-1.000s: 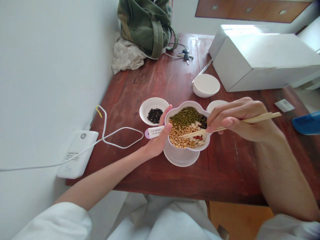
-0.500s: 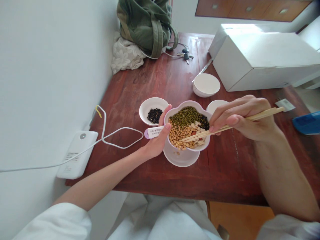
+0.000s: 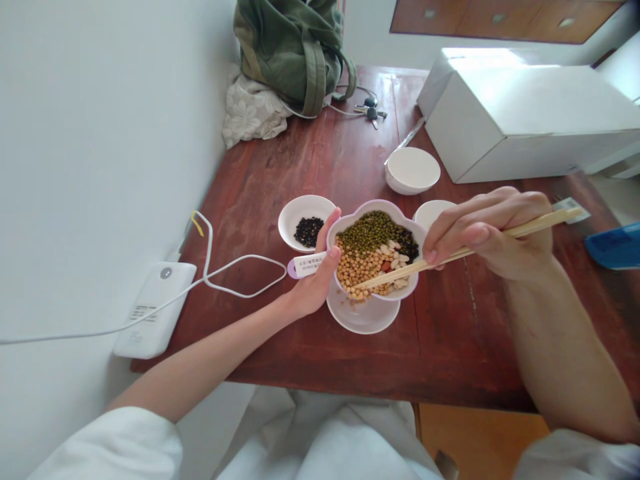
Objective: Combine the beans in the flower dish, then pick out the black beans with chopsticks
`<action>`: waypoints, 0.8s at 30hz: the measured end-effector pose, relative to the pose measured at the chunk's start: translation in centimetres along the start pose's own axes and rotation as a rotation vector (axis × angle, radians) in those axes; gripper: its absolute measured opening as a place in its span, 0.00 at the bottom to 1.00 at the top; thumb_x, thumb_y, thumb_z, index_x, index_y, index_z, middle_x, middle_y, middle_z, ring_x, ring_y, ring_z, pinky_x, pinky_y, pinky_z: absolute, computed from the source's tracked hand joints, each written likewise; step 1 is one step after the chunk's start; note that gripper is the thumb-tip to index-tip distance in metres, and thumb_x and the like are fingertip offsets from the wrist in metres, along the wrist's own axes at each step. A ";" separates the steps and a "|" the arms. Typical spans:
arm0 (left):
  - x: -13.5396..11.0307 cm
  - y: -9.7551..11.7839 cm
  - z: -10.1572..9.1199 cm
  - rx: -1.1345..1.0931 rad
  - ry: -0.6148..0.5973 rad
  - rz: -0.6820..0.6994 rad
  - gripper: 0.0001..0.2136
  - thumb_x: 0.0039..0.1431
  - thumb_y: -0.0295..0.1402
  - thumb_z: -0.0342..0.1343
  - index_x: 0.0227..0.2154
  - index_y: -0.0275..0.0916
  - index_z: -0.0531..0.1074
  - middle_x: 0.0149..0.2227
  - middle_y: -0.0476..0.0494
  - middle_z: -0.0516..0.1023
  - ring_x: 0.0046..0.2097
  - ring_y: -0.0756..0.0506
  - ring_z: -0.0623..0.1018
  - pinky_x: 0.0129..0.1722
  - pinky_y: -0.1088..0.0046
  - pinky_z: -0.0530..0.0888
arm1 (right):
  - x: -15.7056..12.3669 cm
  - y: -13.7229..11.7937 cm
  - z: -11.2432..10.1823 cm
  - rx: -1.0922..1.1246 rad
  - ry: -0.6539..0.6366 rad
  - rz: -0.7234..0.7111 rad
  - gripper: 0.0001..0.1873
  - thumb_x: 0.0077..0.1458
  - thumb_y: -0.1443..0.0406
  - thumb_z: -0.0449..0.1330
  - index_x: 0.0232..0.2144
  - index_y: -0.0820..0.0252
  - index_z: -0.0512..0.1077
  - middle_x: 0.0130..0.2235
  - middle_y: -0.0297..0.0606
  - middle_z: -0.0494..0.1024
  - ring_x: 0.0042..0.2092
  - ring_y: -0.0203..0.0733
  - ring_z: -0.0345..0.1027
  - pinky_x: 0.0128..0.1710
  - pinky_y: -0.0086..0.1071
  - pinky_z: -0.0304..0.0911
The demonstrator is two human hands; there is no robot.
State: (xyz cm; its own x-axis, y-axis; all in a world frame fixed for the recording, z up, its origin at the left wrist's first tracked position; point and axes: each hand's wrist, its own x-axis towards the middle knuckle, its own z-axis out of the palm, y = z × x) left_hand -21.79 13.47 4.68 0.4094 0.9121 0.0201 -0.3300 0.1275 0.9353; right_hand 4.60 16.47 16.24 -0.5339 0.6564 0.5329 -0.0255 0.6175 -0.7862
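Nothing legible, no brand or nos. readable. White tag w/ lilac end (image 3: 306, 265): small dark print, approx. 2 lines, upside down, too small to read. White corded power unit (image 3: 155, 310): block of tiny printed lines + faint mark nr lower end, unreadable. Small white card (image 3: 571, 209) on worktop (image 3: 450, 360): print too tiny, partly hidden.
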 end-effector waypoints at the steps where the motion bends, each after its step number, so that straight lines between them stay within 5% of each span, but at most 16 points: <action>1: 0.0 0.0 0.0 0.005 0.005 -0.004 0.35 0.74 0.57 0.53 0.77 0.52 0.58 0.75 0.46 0.71 0.80 0.38 0.60 0.80 0.53 0.57 | 0.0 0.0 0.0 0.010 0.008 -0.011 0.19 0.71 0.62 0.64 0.29 0.65 0.86 0.30 0.47 0.86 0.25 0.37 0.79 0.21 0.24 0.70; 9: -0.1 0.1 -0.1 -0.020 -0.026 -0.011 0.35 0.75 0.57 0.51 0.78 0.54 0.55 0.77 0.45 0.67 0.79 0.37 0.61 0.79 0.52 0.60 | -0.2 0.0 0.4 -0.091 0.228 0.029 0.19 0.70 0.61 0.64 0.28 0.60 0.87 0.28 0.45 0.85 0.24 0.40 0.77 0.20 0.29 0.68; 15: 0.0 0.2 0.1 -0.031 -0.033 0.004 0.35 0.76 0.56 0.50 0.79 0.54 0.51 0.77 0.43 0.67 0.79 0.37 0.63 0.78 0.51 0.61 | 0.1 0.1 1.0 -0.155 0.179 0.040 0.12 0.62 0.60 0.72 0.27 0.58 0.87 0.28 0.41 0.86 0.24 0.39 0.76 0.20 0.29 0.66; 20: 0.0 0.2 0.1 -0.049 -0.019 0.001 0.38 0.75 0.56 0.52 0.80 0.53 0.47 0.77 0.42 0.67 0.78 0.36 0.64 0.78 0.51 0.61 | 0.0 0.0 1.7 -0.183 0.361 0.059 0.16 0.65 0.59 0.70 0.26 0.57 0.86 0.25 0.41 0.84 0.24 0.40 0.75 0.22 0.31 0.66; 24: 0.1 0.1 0.0 -0.036 -0.028 0.023 0.38 0.75 0.55 0.51 0.81 0.53 0.46 0.77 0.41 0.66 0.79 0.37 0.63 0.78 0.52 0.61 | -0.2 0.2 2.0 -0.233 0.344 0.049 0.12 0.64 0.62 0.71 0.27 0.54 0.86 0.27 0.38 0.84 0.26 0.40 0.77 0.23 0.32 0.66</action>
State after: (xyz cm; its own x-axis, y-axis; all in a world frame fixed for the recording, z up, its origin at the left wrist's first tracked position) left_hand -21.78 13.53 4.74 0.4245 0.9039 0.0522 -0.3702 0.1207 0.9211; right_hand 3.01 15.61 15.37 -0.2152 0.7698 0.6009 0.2063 0.6372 -0.7426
